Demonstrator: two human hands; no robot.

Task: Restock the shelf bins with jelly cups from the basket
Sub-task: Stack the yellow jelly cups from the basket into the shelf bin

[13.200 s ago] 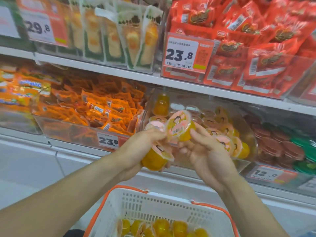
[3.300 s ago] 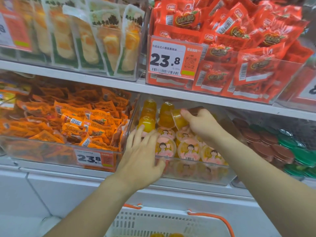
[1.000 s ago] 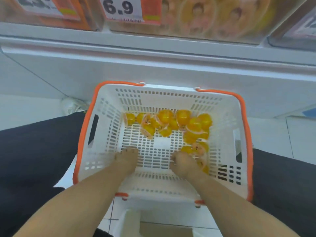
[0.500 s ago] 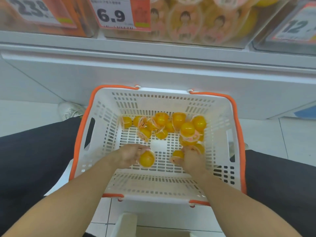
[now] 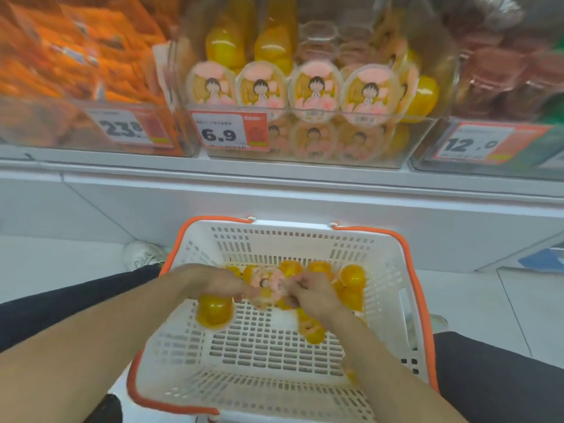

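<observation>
The bin [image 5: 305, 148] looks nearly full, a few cups [image 5: 352, 279] wait in the basket [image 5: 393, 300], and both hands [image 5: 311, 293] hold cups over it.

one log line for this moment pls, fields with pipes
stage: picking from basket | left hand: holds jelly cups | right hand: holds jelly cup | 6.9 bin: partly stocked

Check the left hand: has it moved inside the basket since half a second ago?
Yes. The left hand, gripping a jelly cup, has come toward the basket's far wall and nearer the right hand.
</observation>
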